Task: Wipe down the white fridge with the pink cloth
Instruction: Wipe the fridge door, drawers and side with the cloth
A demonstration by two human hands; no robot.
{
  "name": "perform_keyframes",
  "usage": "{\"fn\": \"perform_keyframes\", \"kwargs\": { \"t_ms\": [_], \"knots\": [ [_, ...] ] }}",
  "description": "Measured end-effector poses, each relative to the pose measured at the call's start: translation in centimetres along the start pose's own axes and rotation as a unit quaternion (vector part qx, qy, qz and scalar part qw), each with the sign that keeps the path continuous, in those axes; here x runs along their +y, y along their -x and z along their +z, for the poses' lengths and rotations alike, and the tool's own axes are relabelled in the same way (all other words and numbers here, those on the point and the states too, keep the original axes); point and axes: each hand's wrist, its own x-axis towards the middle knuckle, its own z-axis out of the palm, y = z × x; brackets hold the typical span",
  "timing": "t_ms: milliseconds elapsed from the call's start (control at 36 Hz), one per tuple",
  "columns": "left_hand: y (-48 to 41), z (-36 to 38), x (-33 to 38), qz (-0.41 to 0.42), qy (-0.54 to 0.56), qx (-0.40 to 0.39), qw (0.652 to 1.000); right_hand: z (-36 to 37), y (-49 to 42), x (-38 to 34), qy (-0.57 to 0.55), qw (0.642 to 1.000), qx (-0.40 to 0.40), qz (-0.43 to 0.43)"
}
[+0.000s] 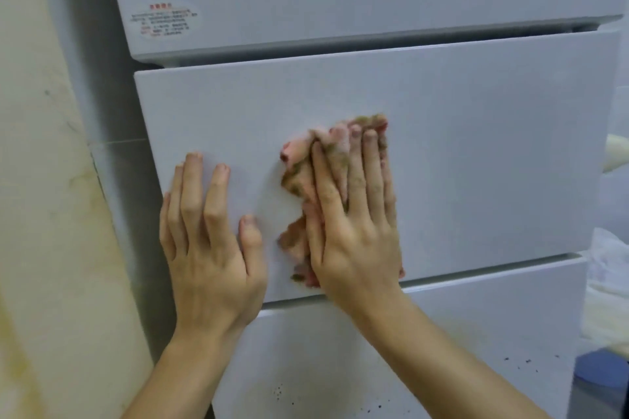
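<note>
While both hands sit on the middle panel of the white three-section fridge [476, 146], going left to right: stained cream wall [44, 214] at far left, just beside the fridge's side. Left hand [211, 241] lies flat on the middle panel's left part, fingers spread and straight, palm on the surface, gripping nothing. Narrow strip of bare panel between the hands. Right hand [354, 228] is pressed flat over the crumpled pink cloth [299, 180], fingers extended and close together, pinning cloth against the panel rather than curling around it; cloth sticks out past the fingertips at top and past the thumb side on the left, down to the panel's lower edge. Cloth shows greenish-brown soiling, some also on the fingers. Upper fridge section carries a small white label with red print [163, 20] near its lower left corner, text too blurred to read. Lower section, near the wrists, has scattered dark specks [517, 364] and a faint yellowish smear. At far right edge, crumpled white material [609, 282] and something blue [602, 374] below it, can't tell what either is.
</note>
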Motion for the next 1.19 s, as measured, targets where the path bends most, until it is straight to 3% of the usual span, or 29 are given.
{"fn": "perform_keyframes", "kwargs": {
  "t_ms": [83, 222, 361, 472, 556, 639, 833, 972, 1056, 1194],
  "knots": [
    [0.2, 0.0, -0.2, -0.001, 0.007, -0.001, 1.0, -0.6, 4.3, 0.2, -0.011, 0.996, -0.062, -0.071],
    [0.0, -0.5, -0.9, 0.019, -0.002, -0.016, 1.0, -1.8, 4.2, 2.8, -0.034, 0.983, -0.091, -0.157],
    [-0.2, -0.9, -1.9, 0.031, -0.033, -0.021, 0.999, -1.6, -1.8, 4.0, 0.012, 1.0, -0.014, -0.008],
    [-0.1, -0.9, -2.5, 0.041, -0.021, -0.042, 0.998, 0.1, -6.4, 1.6, 0.042, 0.993, 0.058, 0.099],
    [0.1, -0.8, -2.8, 0.038, -0.003, -0.037, 0.999, 1.1, -6.9, -0.4, 0.033, 0.987, 0.08, 0.132],
    [0.3, -0.6, -3.0, 0.024, 0.024, -0.031, 0.999, 1.3, -5.4, -1.5, 0.022, 0.994, 0.062, 0.09],
    [0.5, -0.3, -3.3, 0.019, 0.06, -0.036, 0.997, 0.9, 4.6, -2.9, -0.029, 0.991, -0.087, -0.102],
    [0.4, -0.7, -3.8, 0.039, 0.018, -0.056, 0.998, 0.1, 5.1, -1.4, -0.006, 0.982, -0.108, -0.153],
    [0.3, -1.3, -4.2, 0.041, -0.005, -0.072, 0.997, 0.0, 2.3, -1.2, 0.026, 0.989, -0.084, -0.118],
    [-0.3, -2.4, -5.3, 0.068, -0.058, -0.083, 0.993, 1.7, -6.1, -2.9, 0.042, 0.999, 0.009, 0.02]
  ]
}}
